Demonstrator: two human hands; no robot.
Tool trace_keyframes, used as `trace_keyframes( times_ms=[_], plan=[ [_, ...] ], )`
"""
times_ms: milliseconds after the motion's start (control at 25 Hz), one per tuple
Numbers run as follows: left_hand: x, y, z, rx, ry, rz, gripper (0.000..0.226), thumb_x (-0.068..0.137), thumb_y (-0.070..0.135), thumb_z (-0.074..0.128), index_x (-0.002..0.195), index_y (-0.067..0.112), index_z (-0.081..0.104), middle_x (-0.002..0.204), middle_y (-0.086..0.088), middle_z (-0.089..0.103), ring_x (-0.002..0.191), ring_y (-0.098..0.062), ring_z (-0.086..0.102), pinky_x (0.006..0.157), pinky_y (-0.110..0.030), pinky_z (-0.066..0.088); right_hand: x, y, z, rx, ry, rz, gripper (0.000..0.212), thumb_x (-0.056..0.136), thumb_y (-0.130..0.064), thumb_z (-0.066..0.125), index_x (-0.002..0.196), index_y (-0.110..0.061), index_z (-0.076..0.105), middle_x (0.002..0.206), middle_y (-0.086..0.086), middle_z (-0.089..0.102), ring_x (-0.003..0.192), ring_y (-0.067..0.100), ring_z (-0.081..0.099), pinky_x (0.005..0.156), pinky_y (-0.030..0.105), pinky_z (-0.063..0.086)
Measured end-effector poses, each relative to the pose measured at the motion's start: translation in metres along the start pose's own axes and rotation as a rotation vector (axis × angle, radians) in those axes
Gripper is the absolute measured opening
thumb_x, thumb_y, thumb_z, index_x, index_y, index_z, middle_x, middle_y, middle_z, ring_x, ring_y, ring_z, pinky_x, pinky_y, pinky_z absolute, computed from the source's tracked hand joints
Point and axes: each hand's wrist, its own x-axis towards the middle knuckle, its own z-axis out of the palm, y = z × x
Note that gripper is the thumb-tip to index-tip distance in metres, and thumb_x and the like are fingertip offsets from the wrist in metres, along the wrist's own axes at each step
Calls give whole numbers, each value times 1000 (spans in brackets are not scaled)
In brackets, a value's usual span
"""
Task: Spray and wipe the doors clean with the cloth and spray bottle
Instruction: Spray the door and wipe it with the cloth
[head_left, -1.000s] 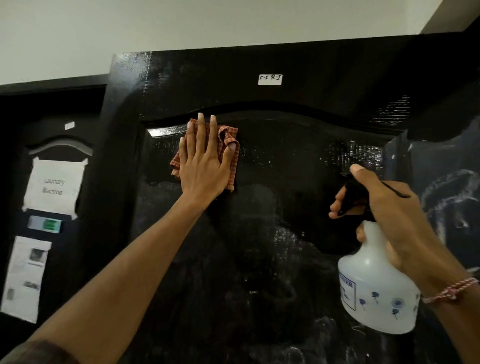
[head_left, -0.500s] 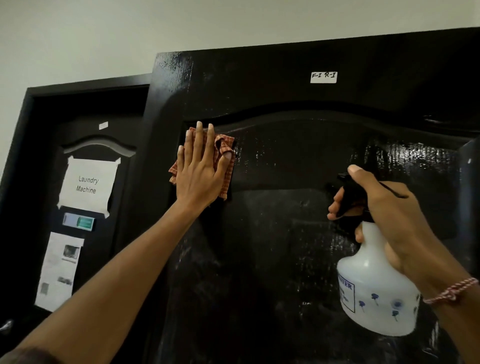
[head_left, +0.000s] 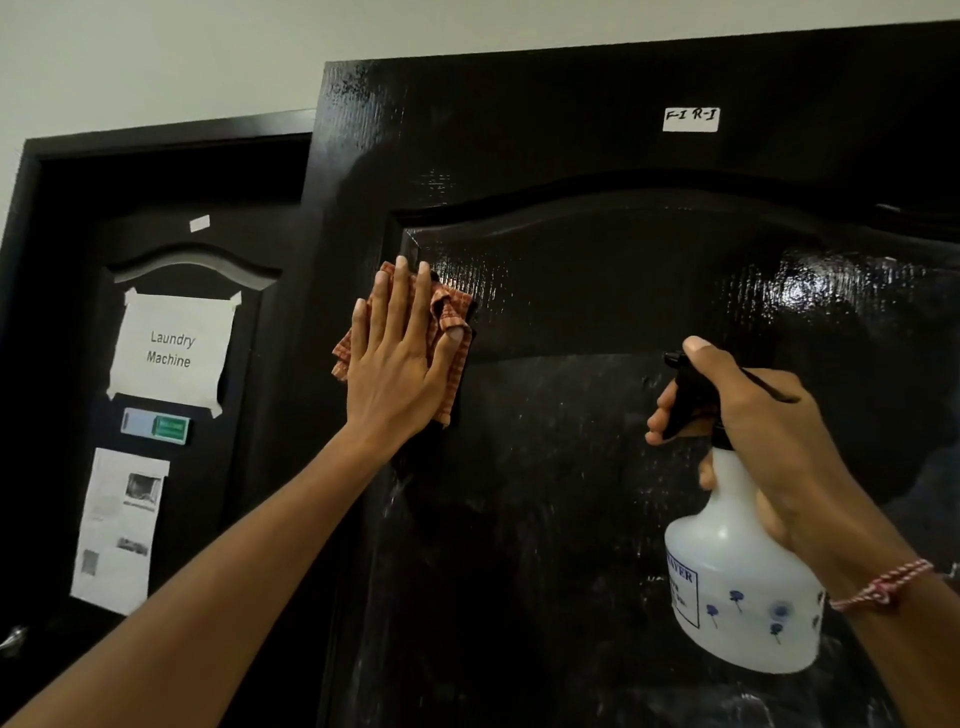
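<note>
A glossy black door (head_left: 597, 291) fills most of the view, wet and streaked on its lower panel. My left hand (head_left: 397, 358) lies flat, fingers up, pressing an orange checked cloth (head_left: 453, 317) against the upper left corner of the door's raised panel. My right hand (head_left: 748, 431) grips the black trigger head of a white spray bottle (head_left: 737, 587) with blue flower prints, held upright in front of the door at the right, nozzle pointing left.
A second black door (head_left: 249, 218) stands further back on the left, carrying a taped "Laundry Machine" sign (head_left: 171, 351), a small green tag (head_left: 156, 426) and a printed sheet (head_left: 119, 530). A white label (head_left: 691, 119) is stuck near the near door's top. Pale wall above.
The view has swung left, showing more of the laundry door. My left hand with the cloth has slid a little down and toward the panel's left edge. The bottle hand is nearly still.
</note>
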Motion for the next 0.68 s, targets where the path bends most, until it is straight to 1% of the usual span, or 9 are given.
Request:
trace_keyframes(
  times_ms=[160,320,360,400,560,680],
  plan=[
    [-23,1,5,-6,8,-33,72,109,60,19,167,26,-8,174,3,-18,159,-13,-20,130,-44,-10,-11,4,8,-25,11,27,56,103,-54,56,88,-4,75,78,14,78,77,30,79,42,29,44],
    [-31,5,7,-53,25,-86,71,108,60,14,167,27,-7,175,4,-15,159,-12,-20,131,-45,-8,-20,8,19,-93,-32,59,58,101,-56,57,81,-5,75,69,11,74,62,24,72,42,29,45],
    [-33,5,8,-60,31,-102,71,108,60,13,167,27,-7,175,4,-15,159,-12,-20,131,-46,-8,-22,8,20,-102,-48,67,59,101,-57,58,81,-5,75,68,11,74,60,24,71,43,29,45],
    [-35,6,9,-65,38,-115,71,108,60,13,167,27,-7,175,4,-15,159,-13,-20,131,-47,-7,-24,9,20,-109,-61,70,59,100,-58,58,81,-5,75,69,10,74,61,24,72,43,30,46],
    [-40,10,12,-86,44,-159,70,108,61,12,167,29,-8,174,6,-17,159,-13,-21,131,-48,-7,-30,13,17,-131,-121,40,56,102,-55,55,86,-6,77,78,11,79,75,23,79,45,30,46],
    [-47,17,13,-100,44,-177,71,107,62,11,167,29,-9,174,6,-18,158,-12,-22,130,-47,-9,-32,15,15,-158,-160,36,57,102,-55,55,82,-6,76,74,12,77,70,26,77,43,28,45]
  ],
)
